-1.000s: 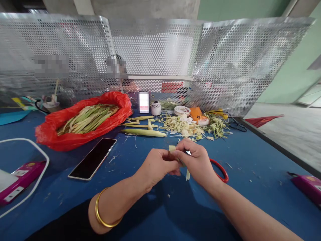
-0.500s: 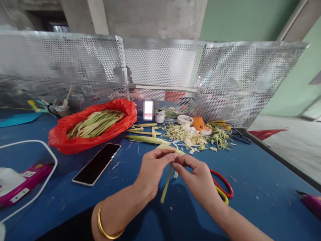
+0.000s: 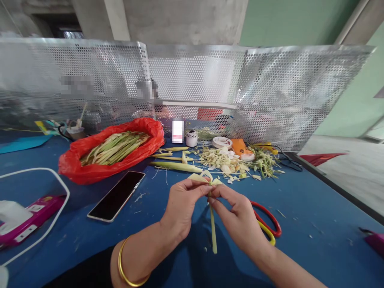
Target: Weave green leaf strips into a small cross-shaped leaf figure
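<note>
The left hand (image 3: 184,206) and right hand (image 3: 238,206) meet fingertip to fingertip above the blue, scuffed counter (image 3: 144,248); both pinch a pale green, folded leaf strip (image 3: 213,236) between thumb and fingers; its flat, pointed ends fan out above the fingertips, and one narrow, ribbon-like tail hangs below them; a smooth, round golden bangle (image 3: 120,264) circles the left wrist; a glossy red loop (image 3: 278,228) and a yellow loop curve beside the right hand; beyond lie curly, pale shredded scraps (image 3: 222,160); a crinkled red plastic bag (image 3: 154,134) cradles long, dry-looking greenish leaves (image 3: 118,148).
</note>
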A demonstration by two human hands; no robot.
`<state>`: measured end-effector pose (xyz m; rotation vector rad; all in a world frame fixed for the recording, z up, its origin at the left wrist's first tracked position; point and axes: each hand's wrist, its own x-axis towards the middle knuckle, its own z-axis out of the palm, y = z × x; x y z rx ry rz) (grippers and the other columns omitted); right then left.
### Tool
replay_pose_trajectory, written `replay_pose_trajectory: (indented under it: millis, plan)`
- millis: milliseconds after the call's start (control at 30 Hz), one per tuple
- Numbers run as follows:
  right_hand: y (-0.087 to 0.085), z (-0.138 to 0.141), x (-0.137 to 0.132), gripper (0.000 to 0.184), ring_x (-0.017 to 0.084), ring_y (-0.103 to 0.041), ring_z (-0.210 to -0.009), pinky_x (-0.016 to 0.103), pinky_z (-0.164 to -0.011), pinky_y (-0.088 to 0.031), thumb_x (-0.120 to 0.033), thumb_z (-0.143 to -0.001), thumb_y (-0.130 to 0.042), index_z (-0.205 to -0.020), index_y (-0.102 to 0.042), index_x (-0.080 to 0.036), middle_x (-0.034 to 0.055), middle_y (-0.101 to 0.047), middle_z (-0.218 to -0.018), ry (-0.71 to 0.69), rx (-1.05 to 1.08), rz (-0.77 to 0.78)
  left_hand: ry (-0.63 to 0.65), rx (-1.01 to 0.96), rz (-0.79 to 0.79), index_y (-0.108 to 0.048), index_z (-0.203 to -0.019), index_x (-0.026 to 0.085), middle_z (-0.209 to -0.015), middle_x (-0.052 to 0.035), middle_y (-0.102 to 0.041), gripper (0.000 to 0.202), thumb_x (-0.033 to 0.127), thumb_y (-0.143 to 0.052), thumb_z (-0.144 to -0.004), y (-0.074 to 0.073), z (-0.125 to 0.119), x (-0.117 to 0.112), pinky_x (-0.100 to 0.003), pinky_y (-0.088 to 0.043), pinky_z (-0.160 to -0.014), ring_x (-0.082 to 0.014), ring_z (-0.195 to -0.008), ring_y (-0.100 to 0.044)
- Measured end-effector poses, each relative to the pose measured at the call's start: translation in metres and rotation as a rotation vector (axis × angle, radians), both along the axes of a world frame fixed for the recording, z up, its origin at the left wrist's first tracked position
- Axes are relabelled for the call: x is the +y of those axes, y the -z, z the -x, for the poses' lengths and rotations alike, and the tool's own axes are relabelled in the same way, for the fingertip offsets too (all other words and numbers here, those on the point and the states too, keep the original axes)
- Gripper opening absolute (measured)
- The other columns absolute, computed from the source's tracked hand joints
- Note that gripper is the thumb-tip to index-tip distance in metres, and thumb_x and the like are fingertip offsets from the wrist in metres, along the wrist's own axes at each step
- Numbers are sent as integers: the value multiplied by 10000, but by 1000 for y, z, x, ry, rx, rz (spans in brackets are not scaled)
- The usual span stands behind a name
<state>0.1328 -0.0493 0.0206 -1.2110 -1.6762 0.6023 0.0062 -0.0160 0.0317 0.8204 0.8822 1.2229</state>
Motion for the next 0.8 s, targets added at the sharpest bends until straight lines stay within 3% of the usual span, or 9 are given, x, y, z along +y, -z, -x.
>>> replay_pose_trajectory:
  millis: [100,200,333,433,533,633,700,800]
  plan:
    - [1,0,0,157,160,-539,-735,245,-681,-420,-189,-857,-511,-705,-547,-203,1,-591,-735,-5,-18,-29,-5,-14,19,-750,-707,147,-810,-53,-741,198,172,-816,-522,0,0,-1,-269,-485,-788,-161,-763,-659]
    - [4,1,0,152,169,-555,-757,252,-698,-429,-187,-860,-516,-715,-558,-202,11,-599,-749,-13,-32,-47,-3,-34,35,-749,-757,156,-733,-36,-730,232,172,-815,-536,0,0,-2,-257,-486,-768,-147,-727,-653]
    - [9,3,2,193,167,-559,-757,255,-704,-433,-258,-906,-503,-730,-562,-204,14,-608,-764,2,-30,-55,17,-47,37,-740,-788,133,-742,-54,-731,223,172,-802,-578,-3,3,0,-226,-491,-744,-143,-737,-660]
    - [10,-3,8,257,157,-510,-677,256,-642,-412,-342,-908,-522,-689,-506,-210,-1,-553,-696,156,-24,-133,52,-77,101,-731,-829,141,-742,-39,-719,225,168,-781,-611,-9,7,2,-223,-500,-706,-127,-675,-655]
    - [8,-11,17,175,173,-535,-761,268,-696,-423,-364,-879,-564,-804,-552,-206,16,-589,-790,264,16,-175,87,-72,138,-719,-864,156,-731,-12,-692,238,158,-758,-629,-13,10,4,-224,-501,-682,-111,-634,-637]
    - [8,-13,22,181,175,-561,-764,262,-692,-444,-372,-875,-563,-892,-596,-195,19,-621,-807,101,51,-29,126,-31,99,-701,-830,159,-677,4,-645,196,222,-762,-654,-11,12,5,-204,-480,-608,-99,-609,-599]
    - [10,-10,22,203,158,-538,-678,241,-620,-429,-382,-882,-550,-827,-596,-192,-3,-592,-716,11,32,41,94,11,31,-679,-769,162,-637,25,-604,186,254,-782,-643,-8,12,5,-179,-438,-544,-77,-562,-544]
    - [14,-5,18,317,137,-495,-570,222,-537,-378,-414,-927,-473,-703,-542,-200,-23,-530,-600,15,-42,48,-11,149,-80,-681,-756,155,-644,12,-608,185,283,-768,-656,-5,12,6,-192,-432,-527,-105,-600,-556]
